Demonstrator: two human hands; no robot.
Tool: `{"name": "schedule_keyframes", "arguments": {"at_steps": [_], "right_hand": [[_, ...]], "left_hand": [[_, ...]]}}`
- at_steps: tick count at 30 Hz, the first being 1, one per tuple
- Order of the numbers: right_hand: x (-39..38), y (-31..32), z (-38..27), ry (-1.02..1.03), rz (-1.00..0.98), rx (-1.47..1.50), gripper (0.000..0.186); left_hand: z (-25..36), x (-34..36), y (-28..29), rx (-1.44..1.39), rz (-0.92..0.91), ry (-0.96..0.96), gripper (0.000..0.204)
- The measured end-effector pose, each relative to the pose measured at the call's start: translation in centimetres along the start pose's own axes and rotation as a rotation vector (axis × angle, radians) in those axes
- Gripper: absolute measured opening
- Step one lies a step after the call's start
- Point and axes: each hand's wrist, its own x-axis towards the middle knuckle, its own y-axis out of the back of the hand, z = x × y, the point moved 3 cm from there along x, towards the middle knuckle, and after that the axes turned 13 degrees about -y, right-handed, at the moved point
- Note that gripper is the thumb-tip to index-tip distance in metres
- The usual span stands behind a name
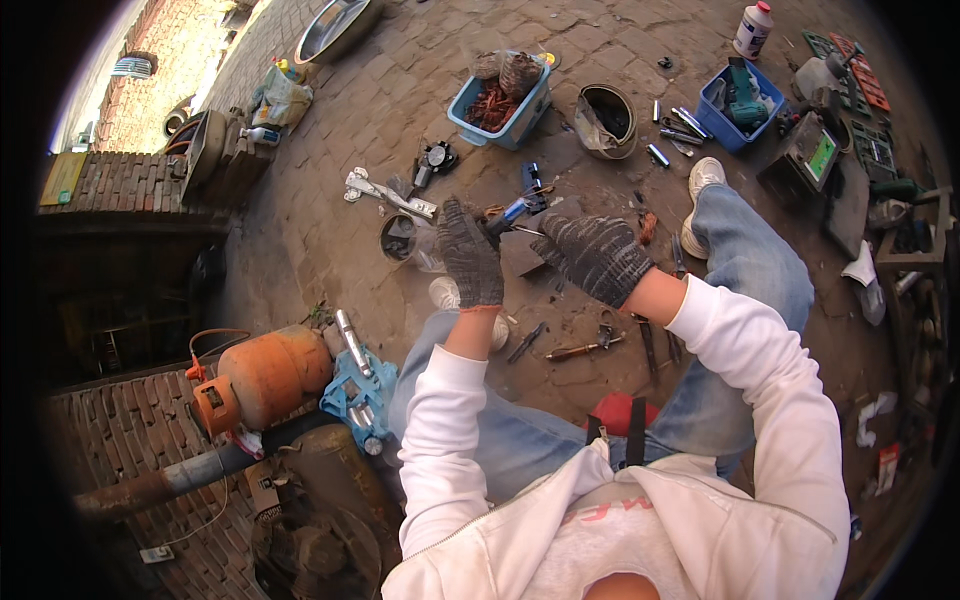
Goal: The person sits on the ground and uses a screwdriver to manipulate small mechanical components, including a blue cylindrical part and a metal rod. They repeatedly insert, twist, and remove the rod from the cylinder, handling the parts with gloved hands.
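My left hand (470, 252), in a dark grey knitted glove, is closed around the dark end of a small blue cylindrical part (513, 210). Opposite it, my right hand (597, 258), in a matching glove, is closed on a thin metal rod (526, 231) that points toward that part; the rod's other end is hidden in the fingers. Below the hands lies a dark block (522, 254). A black and blue part (531, 178) rests just beyond them. Left of my left hand stands a round tin (397, 238) with dark pieces inside, beside a clear plastic cup (426, 246).
A light-blue basket (522, 117) holds copper-coloured scraps and bags. Near it are a bucket (606, 120), metal cylinders (684, 126) and a blue bin (741, 105) with a power tool. An orange gas cylinder (275, 375) lies at left. Pliers (585, 350) lie between my legs.
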Motion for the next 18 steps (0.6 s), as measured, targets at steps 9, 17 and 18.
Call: {"name": "schedule_keyframes", "arguments": {"at_steps": [9, 17, 18], "right_hand": [[0.6, -0.6, 0.9, -0.421, -0.468, 1.101, 0.031], [0.2, -0.1, -1.8, -0.145, -0.372, 1.491, 0.025], [0.3, 0.1, -1.7, -0.118, -0.294, 1.461, 0.025]], "left_hand": [[2.0, 0.5, 1.0, -0.899, 0.307, 0.909, 0.037], [5.6, -1.4, -1.1, -1.102, 0.053, 1.199, 0.042], [5.8, -1.5, -1.2, -1.114, 0.003, 1.179, 0.043]]}}
